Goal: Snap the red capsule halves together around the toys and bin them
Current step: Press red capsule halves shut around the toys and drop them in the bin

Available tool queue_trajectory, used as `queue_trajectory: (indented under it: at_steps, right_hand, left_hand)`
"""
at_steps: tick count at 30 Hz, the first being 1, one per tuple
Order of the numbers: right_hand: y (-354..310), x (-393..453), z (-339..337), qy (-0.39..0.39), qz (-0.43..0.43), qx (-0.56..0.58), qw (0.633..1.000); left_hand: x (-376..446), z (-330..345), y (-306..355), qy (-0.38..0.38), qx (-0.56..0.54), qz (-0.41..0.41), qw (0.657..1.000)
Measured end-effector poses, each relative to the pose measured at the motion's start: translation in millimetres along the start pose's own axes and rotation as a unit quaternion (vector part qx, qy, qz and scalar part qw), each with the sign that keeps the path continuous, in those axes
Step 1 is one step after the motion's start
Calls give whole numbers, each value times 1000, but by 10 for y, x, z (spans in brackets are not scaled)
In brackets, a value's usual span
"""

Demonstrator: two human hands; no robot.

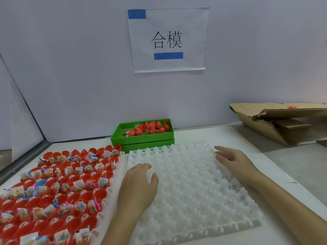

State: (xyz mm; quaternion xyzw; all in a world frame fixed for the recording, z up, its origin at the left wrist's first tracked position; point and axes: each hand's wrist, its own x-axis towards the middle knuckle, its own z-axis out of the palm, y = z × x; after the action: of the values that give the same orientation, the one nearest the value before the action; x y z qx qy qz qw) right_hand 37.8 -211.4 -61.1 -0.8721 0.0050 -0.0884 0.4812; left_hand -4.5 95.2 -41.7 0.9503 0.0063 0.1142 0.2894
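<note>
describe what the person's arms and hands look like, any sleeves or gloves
Both hands are bare: the left hand and the right hand wear no gloves, and no rings or watch show. The forearms are uncovered as far as the frame's edge, so no sleeves are in view.

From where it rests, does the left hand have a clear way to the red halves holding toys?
Probably yes. The left hand lies open on the white tray, right beside the red halves, with nothing between.

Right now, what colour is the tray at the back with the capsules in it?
Green tray, head view.
</note>
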Motion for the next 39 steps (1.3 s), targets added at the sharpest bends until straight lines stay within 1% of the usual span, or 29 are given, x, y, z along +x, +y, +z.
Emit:
queue_trajectory:
  at_steps: [6, 9, 12, 16, 18, 20, 22, 24, 25, 27, 28, 29, 30, 31, 32, 33, 34, 35, 36, 37, 38, 39]
  right_hand:
    - [8, 9, 16, 13, 5, -24, 1000]
    - [-38, -2, 13, 16, 11, -16, 1000]
    - [-65, -13, 8, 17, 19, 16, 1000]
    - [-82, -3, -15, 4, 44, 59, 997]
    - [-43, 39, -72, -1, 61, 47, 997]
    - [-3, 81, -209, 6, 85, 31, 996]
    - [41, 103, -443, 26, 112, -1, 993]
    - [94, 93, -741, 43, 139, -66, 987]
    - [122, 74, -891, 49, 150, -122, 980]
    - [113, 16, -1124, 70, 162, -255, 951]
    - [62, -14, -1167, 89, 150, -298, 939]
    - [-23, -47, -1153, 109, 120, -313, 936]
    - [-148, -95, -1076, 118, 75, -300, 944]
    - [-286, -157, -943, 101, 24, -271, 957]
    - [-448, -245, -763, 46, -15, -242, 969]
    - [-607, -343, -542, -37, -39, -225, 973]
    - [-729, -439, -307, -127, -46, -239, 962]
    - [-786, -509, -94, -204, -47, -280, 937]
    - [-790, -553, 69, -257, -44, -331, 907]
    - [-767, -571, 171, -281, -37, -367, 886]
    - [-733, -565, 199, -283, -27, -383, 879]
    - [-695, -540, 171, -274, -18, -388, 880]
  left_hand:
    - [-4, 15, -1, 7, 31, 8, 999]
    - [-1, 14, -8, 13, 33, 13, 999]
    - [2, 17, -14, 15, 29, 16, 999]
    - [-3, -15, 0, 25, -19, 22, 999]
    - [4, -39, 3, 37, -41, 27, 998]
    - [22, -67, 12, 54, -100, 31, 993]
    - [22, -82, 25, 67, -147, 36, 986]
    - [10, -60, 21, 71, -123, 43, 989]
    - [4, -38, 15, 65, -111, 43, 991]
    - [-6, 1, 15, 38, -110, 33, 993]
    - [-11, 22, 18, 23, -108, 29, 993]
    - [-11, 45, 22, 10, -101, 28, 994]
    - [-14, 66, 27, -2, -93, 32, 995]
    - [-17, 88, 38, -13, -93, 41, 995]
    - [-24, 109, 51, -24, -99, 49, 994]
    - [-34, 128, 64, -34, -107, 58, 992]
    - [-43, 144, 72, -41, -111, 67, 991]
    - [-50, 160, 74, -44, -108, 74, 990]
    - [-55, 172, 72, -44, -99, 80, 991]
    - [-56, 178, 66, -43, -92, 84, 991]
    - [-54, 178, 56, -42, -89, 85, 991]
    - [-52, 181, 48, -42, -90, 86, 991]
